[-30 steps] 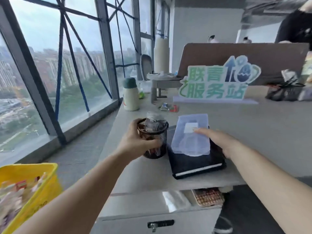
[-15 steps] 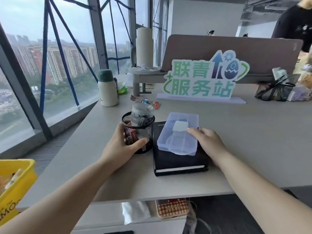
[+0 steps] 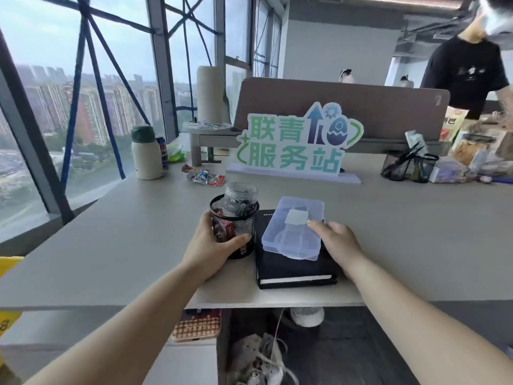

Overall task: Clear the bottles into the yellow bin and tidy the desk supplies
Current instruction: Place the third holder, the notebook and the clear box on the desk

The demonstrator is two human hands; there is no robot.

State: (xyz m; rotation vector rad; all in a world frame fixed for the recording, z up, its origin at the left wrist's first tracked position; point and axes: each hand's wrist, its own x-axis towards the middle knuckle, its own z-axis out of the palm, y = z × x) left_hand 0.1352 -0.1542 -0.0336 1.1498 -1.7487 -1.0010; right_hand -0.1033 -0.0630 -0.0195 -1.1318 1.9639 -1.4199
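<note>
Between the two hands lies one black notebook (image 3: pixel 294 269) on the desk (image 3: pixel 125 245), with one clear plastic box (image 3: pixel 294 232) on top. The left hand (image 3: pixel 211 245) grips one black mesh pen cup (image 3: pixel 234 226), thumb curled round its front; one clear jar (image 3: pixel 240 195) stands inside. The right hand (image 3: pixel 338 243) rests with relaxed fingers against the box's right edge, holding nothing. Beyond both hands stands one sign (image 3: pixel 294 145) reading "联青服务站". One white flask (image 3: pixel 146 152) with a green cap stands far beyond the left hand, and a second mesh holder (image 3: pixel 402 166) far beyond the right. One yellow bin (image 3: pixel 8 263) peeks in well left of the left arm; its lettering is cut off.
</note>
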